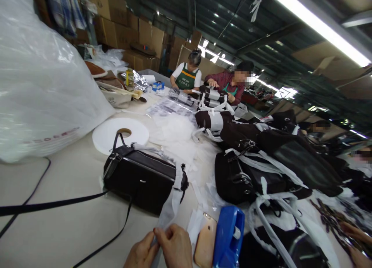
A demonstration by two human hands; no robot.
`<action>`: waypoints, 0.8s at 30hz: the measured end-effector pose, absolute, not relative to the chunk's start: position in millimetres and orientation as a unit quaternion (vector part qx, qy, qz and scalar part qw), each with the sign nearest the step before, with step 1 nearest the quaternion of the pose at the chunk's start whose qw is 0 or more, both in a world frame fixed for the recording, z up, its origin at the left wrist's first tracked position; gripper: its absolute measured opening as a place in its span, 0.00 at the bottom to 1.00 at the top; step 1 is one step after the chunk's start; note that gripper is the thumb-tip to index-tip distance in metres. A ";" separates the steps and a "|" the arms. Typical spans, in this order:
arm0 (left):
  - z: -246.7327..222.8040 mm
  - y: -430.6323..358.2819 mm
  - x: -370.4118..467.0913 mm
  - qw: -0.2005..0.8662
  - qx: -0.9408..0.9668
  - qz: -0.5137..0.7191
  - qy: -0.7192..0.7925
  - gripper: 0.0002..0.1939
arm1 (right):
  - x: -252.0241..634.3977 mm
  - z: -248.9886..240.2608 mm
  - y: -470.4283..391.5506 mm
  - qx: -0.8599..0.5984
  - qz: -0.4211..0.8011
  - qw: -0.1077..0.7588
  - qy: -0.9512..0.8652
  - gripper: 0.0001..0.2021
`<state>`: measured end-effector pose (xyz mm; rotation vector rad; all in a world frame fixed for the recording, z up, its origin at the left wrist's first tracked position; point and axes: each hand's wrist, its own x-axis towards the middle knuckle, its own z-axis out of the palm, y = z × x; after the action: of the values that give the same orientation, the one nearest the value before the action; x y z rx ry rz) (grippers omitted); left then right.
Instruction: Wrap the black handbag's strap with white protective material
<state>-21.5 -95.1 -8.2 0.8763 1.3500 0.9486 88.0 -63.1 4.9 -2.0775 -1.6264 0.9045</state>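
At the bottom middle of the frame, the left hand (141,254) and the right hand (175,246) are close together, fingertips touching, and both pinch the end of a white strip (171,206). The strip runs up from the hands to a black bag (142,178) that lies on the counter (58,221) just above them, and it wraps over the right end of the bag. A thin black strap (52,204) runs from the bag toward the left edge of the frame. Just right of the hands lie a gold phone (205,241) and a blue tape holder (229,237), side by side. Further right sits a heap of black bags (276,163) tied with white strips. Above the black bag, in the middle left, lies a flat white roll (116,134) with a hole in it. A big clear plastic sack (35,74) fills the upper left. Far back, at the upper middle, two people (209,80) work at the counter, with brown boxes (128,27) stacked behind them.
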 end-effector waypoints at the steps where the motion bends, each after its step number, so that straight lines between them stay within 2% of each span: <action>1: -7.8 -93.7 -22.6 0.598 0.385 0.400 0.578 0.09 | 89.4 6.3 -63.8 -0.742 0.293 0.173 -0.578 0.20; 4: -6.5 -90.0 -26.0 0.621 0.385 0.386 0.563 0.11 | 95.0 5.9 -66.3 -0.738 0.315 0.203 -0.561 0.20; 7: -4.5 -88.4 -27.1 0.685 0.344 0.394 0.506 0.15 | 99.6 -1.8 -68.2 -0.625 0.511 0.310 -0.502 0.19; 10: -2.0 -89.7 -25.7 0.736 0.287 0.399 0.466 0.21 | 100.2 -14.1 -70.3 -0.505 0.676 0.394 -0.365 0.21; 15: -2.4 -93.5 -24.2 0.759 0.224 0.375 0.483 0.22 | 93.0 -29.7 -75.8 -0.430 0.750 0.450 -0.224 0.20; 18: -4.4 -95.9 -24.3 0.717 0.242 0.391 0.524 0.20 | 86.4 -31.6 -78.4 -0.439 0.734 0.475 -0.208 0.17; 21: -2.6 -99.6 -23.4 0.602 0.284 0.426 0.613 0.18 | 80.1 -30.4 -79.7 -0.439 0.729 0.487 -0.198 0.16; 24: 2.3 -103.4 -23.0 0.485 0.334 0.475 0.654 0.23 | 75.3 -29.2 -80.2 -0.431 0.732 0.490 -0.196 0.17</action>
<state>-23.0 -103.4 2.3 0.8121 1.5929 1.1568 75.3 -80.2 -29.2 -1.0467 -0.4771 1.7785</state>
